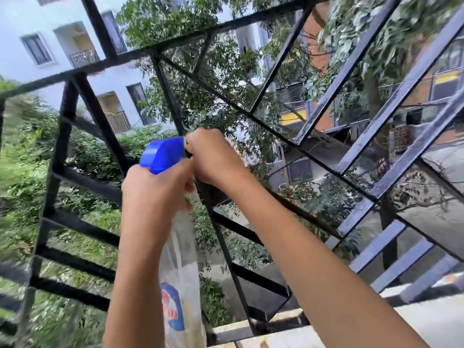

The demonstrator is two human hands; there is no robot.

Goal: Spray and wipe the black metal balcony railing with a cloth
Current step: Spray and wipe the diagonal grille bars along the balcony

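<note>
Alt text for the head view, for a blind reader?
A person's left hand grips a clear spray bottle with a blue trigger head while the right hand pinches its nozzle, close before a black metal balcony railing.

Daylight falls on a pale apartment block [22, 61] at the upper left of the frame, its dark windows [36, 49] and small balconies [84, 57] facing a leafy tree [213, 91] at centre. A brick-red building [317, 54] with yellow bands [292, 116] stands at right. Green shrubs [22, 172] fill the lower left, and a concrete ledge [426, 317] crosses the lower right.
</note>
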